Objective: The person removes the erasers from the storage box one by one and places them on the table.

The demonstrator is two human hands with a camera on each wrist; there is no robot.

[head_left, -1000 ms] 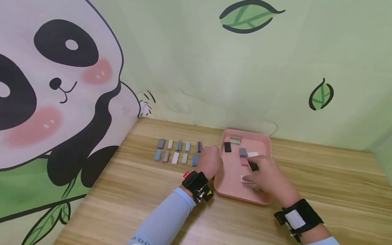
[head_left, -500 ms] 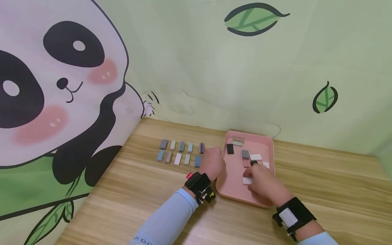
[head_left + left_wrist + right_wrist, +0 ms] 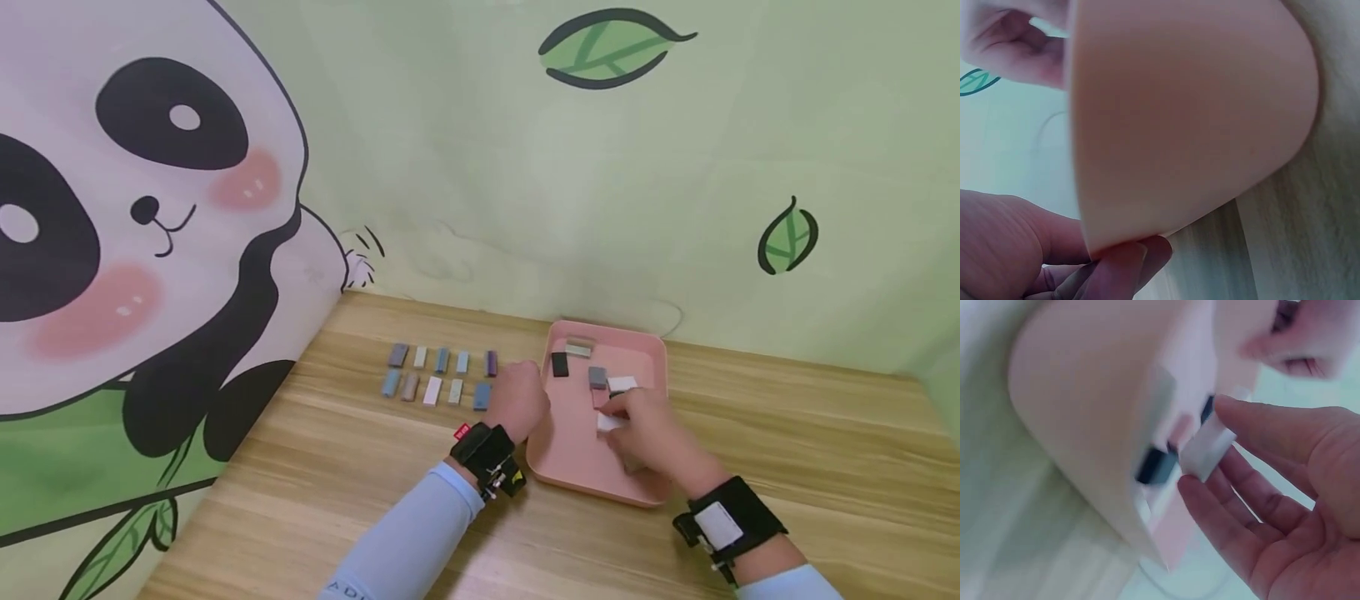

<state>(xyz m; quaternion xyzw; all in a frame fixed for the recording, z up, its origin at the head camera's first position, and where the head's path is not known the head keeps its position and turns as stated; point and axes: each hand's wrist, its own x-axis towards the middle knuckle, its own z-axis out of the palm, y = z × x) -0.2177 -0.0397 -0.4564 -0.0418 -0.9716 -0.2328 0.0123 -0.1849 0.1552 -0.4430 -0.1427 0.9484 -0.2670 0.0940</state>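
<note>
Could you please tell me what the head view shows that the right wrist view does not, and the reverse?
Only the head view shows the two rows of small blocks on the wooden table and the left hand at the tray's left edge. Only the right wrist view shows the fingers pinching the white block up close. Both show the pink tray, the right hand and that white block.

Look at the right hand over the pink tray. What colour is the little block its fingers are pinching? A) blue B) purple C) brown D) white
D: the right hand pinches a white block between thumb and fingers above the pink tray.
</note>
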